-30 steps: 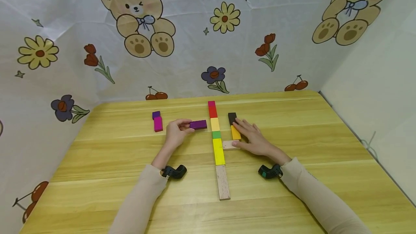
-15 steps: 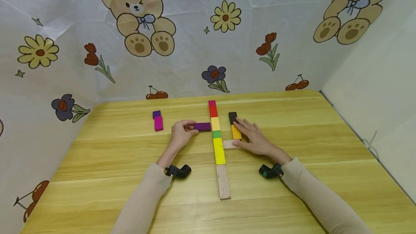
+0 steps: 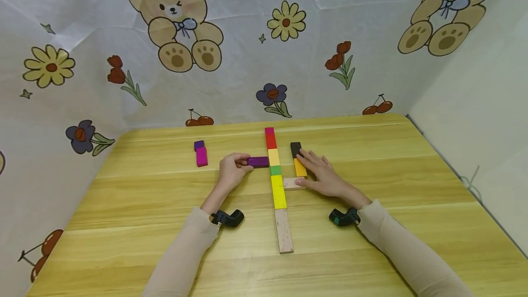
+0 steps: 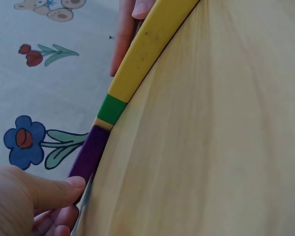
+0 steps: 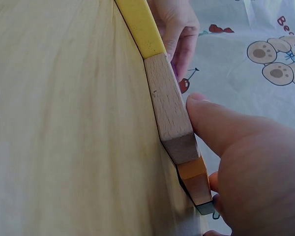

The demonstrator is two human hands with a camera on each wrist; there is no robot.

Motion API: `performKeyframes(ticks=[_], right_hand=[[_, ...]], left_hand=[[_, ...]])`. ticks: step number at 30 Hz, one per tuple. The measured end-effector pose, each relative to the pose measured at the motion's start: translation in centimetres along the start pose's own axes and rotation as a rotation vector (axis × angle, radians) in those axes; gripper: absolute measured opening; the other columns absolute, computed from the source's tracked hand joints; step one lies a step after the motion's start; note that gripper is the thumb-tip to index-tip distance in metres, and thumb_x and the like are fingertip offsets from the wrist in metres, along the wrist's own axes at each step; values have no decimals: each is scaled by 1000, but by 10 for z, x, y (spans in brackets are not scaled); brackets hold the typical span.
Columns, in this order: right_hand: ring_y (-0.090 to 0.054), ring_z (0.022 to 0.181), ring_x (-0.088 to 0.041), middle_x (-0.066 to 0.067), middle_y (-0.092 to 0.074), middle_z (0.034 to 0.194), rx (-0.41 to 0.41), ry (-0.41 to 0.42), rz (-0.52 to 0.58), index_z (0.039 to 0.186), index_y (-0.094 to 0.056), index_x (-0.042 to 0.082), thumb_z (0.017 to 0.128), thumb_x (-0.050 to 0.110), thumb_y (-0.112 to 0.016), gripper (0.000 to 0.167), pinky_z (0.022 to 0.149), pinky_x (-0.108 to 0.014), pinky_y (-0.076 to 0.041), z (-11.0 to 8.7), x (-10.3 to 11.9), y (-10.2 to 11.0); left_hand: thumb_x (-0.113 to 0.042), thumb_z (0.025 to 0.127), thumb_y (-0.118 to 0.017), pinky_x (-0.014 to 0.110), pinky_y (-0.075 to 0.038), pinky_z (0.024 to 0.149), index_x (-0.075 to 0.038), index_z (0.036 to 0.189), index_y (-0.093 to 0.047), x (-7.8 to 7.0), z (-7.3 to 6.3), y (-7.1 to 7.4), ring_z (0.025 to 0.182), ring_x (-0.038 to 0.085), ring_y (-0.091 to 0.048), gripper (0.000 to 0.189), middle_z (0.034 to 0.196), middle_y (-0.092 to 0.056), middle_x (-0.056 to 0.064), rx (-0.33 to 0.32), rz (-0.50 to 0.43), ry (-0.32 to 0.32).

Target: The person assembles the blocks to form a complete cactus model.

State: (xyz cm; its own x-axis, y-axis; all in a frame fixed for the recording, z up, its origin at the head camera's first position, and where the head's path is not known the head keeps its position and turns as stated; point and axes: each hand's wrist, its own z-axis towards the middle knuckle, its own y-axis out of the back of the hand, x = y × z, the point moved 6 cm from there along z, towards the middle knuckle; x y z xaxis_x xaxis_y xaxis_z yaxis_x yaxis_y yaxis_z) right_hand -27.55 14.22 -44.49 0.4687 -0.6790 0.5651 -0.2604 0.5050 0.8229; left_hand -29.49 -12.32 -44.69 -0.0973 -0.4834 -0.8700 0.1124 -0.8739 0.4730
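My left hand (image 3: pixel 233 169) pinches a purple block (image 3: pixel 258 162) between thumb and fingers. The block lies crosswise, its far end against the cream block (image 3: pixel 273 157) in a long column, just above the green block (image 3: pixel 275 170); the left wrist view shows its near end partly covered by the thumb. On the column's other side, my right hand (image 3: pixel 323 178) rests with extended fingers by an orange block (image 3: pixel 300 168) and a black block (image 3: pixel 295 148). Its thumb touches a plain wooden block (image 3: pixel 290 184) that sticks out from the yellow block (image 3: pixel 278 192).
The column has a red block (image 3: pixel 270 140) at its far end and a long plain wooden block (image 3: pixel 283 230) at its near end. To the left lie a magenta block (image 3: pixel 201 156) and a small dark purple block (image 3: pixel 199 145). A patterned cloth (image 3: pixel 239 58) hangs behind the table.
My left hand has slid the purple block rightward and slightly nearer until its end meets the column. My right hand has stayed in place.
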Motion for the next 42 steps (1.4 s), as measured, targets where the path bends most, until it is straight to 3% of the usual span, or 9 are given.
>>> performKeyframes(ticks=[15, 29, 33, 37, 42], right_hand=[[-11, 150, -42, -14, -19, 163, -6, 0, -12, 154, -29, 6, 92, 41, -64, 79, 117, -65, 1, 0, 0, 0], [-12, 150, -42, -14, -19, 163, -14, 2, -11, 154, -30, 6, 93, 40, -64, 78, 117, -65, 1, 1, -1, -1], [-11, 150, -42, -14, -19, 163, -10, 1, -14, 154, -29, 6, 93, 40, -64, 78, 117, -65, 1, 1, -1, -1], [-10, 150, -41, -14, -18, 163, -8, -3, -11, 154, -29, 6, 93, 40, -65, 79, 117, -64, 1, 1, 0, 0], [-11, 150, -42, -14, -19, 163, -6, -5, -16, 154, -29, 6, 92, 41, -65, 80, 117, -65, 1, 1, -1, 0]], left_hand=[[0, 78, -79, 26, -49, 73, 0, 112, -72, 2, 0, -3, 85, 24, -65, 35, 97, -71, 14, 6, 43, -40], [-5, 78, -81, 33, -55, 76, 0, 117, -70, -5, -2, 1, 87, 26, -67, 41, 100, -71, 16, 18, 46, -32], [-13, 81, -79, 41, -57, 79, 0, 121, -67, -14, -1, 20, 94, 29, -66, 43, 112, -68, 17, -3, 36, -49], [-18, 85, -77, 37, -52, 82, -1, 122, -67, -17, 7, 58, 103, 33, -62, 42, 121, -63, 18, -78, 20, -74], [-20, 85, -77, 21, -46, 70, -3, 121, -66, 4, 12, 110, 102, 30, -58, 41, 122, -58, 21, -148, -29, 46]])
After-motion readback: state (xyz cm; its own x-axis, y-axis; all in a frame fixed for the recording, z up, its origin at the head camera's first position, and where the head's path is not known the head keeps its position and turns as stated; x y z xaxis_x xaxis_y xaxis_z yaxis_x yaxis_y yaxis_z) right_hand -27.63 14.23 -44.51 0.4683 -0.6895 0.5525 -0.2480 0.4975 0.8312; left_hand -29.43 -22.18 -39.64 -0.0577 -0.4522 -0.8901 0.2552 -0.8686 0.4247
